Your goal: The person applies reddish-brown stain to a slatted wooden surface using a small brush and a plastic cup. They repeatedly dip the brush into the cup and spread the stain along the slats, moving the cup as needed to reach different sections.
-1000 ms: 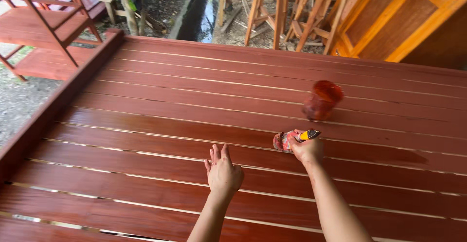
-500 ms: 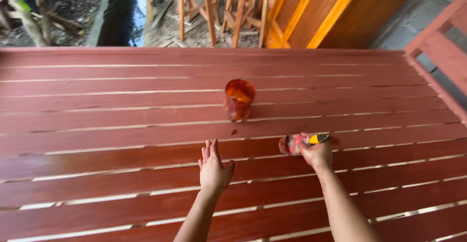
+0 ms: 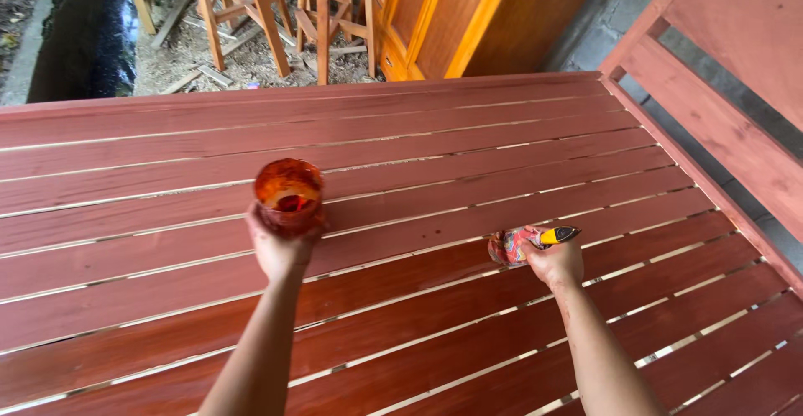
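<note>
My left hand point(image 3: 280, 249) grips a stain-coated plastic cup point(image 3: 288, 192) from below and holds it upright over the red-brown slatted wooden platform point(image 3: 435, 148). Dark red liquid shows inside the cup. My right hand point(image 3: 556, 261) holds a paint brush point(image 3: 527, 243) with a yellow handle tip and red-stained bristles, pressed low against a slat to the right of the cup. Both forearms reach in from the bottom edge.
A raised red-brown side rail point(image 3: 728, 123) runs along the platform's right edge. Beyond the far edge stand unfinished wooden stools point(image 3: 251, 6) and an orange-yellow cabinet point(image 3: 452, 15) on ground strewn with wood scraps. A dark drain channel point(image 3: 84, 31) lies at top left.
My left hand, open over the slats before, has reached forward and taken hold of the cup. My view has swung to the right. The right hand still holds the brush on the slats.
</note>
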The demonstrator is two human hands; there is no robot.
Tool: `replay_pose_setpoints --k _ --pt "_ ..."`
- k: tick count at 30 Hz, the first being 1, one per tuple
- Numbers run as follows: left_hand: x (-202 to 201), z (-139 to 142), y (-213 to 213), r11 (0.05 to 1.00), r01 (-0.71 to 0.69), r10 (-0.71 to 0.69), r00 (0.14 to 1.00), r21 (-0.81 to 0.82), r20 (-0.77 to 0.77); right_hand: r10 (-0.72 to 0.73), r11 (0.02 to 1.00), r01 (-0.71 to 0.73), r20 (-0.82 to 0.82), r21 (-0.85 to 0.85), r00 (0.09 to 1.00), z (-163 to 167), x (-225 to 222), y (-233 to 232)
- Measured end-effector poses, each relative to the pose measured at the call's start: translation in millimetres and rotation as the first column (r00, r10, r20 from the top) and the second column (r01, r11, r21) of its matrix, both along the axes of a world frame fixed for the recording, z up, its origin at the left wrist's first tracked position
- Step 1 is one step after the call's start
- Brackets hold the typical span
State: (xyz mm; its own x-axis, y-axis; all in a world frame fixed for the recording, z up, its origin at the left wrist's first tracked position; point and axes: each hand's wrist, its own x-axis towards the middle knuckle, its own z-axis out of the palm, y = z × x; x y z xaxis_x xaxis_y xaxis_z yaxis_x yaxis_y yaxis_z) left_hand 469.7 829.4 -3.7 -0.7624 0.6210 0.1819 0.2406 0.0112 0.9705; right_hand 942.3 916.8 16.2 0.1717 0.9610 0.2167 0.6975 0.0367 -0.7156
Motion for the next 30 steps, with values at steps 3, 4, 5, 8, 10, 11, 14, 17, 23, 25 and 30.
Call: replay_pose_setpoints --k 3,4,5,8,10,11,14,17,23,25,30 --pt "4.2 10.9 6.1 0.976 -0.110 0.101 0.993 -0.186 -0.055 0.015 0.997 -0.016 0.012 0.074 1.000 6.6 31.1 20.1" --pt "10.6 13.2 3.6 0.954 -0.140 0.124 0.989 -0.265 -0.075 -0.046 0.999 0.043 0.091 0.030 0.995 11.4 45.0 25.5" --pt "18.7 14.0 -0.2 0.959 -0.149 0.124 0.985 -0.241 -0.117 -0.096 0.995 0.100 0.175 -0.013 0.980 14.6 57.3 27.5" --pt "41.2 21.1 6.0 0.973 -0.161 0.124 0.970 -0.166 -0.210 -0.182 0.981 0.118 0.523 0.154 0.833 23.6 81.0 26.9" --pt "60.9 24.3 3.7 0.974 -0.140 0.102 0.972 -0.177 -0.211 -0.073 0.996 0.084 0.670 0.016 0.739 21.4 75.9 10.2" --pt "70.4 26.3 1.7 0.971 -0.133 0.095 0.977 -0.197 -0.192 -0.009 0.996 0.075 0.731 -0.057 0.682 18.7 67.9 -3.2" --pt "96.7 37.5 3.5 0.968 -0.106 0.074 0.987 -0.229 -0.144 0.147 0.936 -0.293 0.545 0.193 0.826 -9.0 -1.4 -63.5" --pt "115.0 50.2 1.2 0.965 -0.065 0.027 0.988 -0.253 -0.149 0.404 0.907 -0.416 0.397 -0.060 0.824 -18.4 -86.0 -105.0" --pt "134.4 71.9 2.7 0.966 -0.027 -0.031 0.976 -0.258 -0.216 0.763 0.632 -0.751 0.018 0.193 0.646 5.0 -147.8 -123.7" --pt "140.7 73.9 2.1 0.968 -0.021 -0.038 0.973 -0.251 -0.227 0.865 0.498 -0.854 -0.149 0.149 0.478 7.8 -122.4 -97.3" --pt "162.5 64.9 9.6 0.971 0.007 -0.053 0.981 -0.239 -0.186 0.855 0.314 -0.919 -0.491 0.237 0.166 3.6 2.7 9.3"
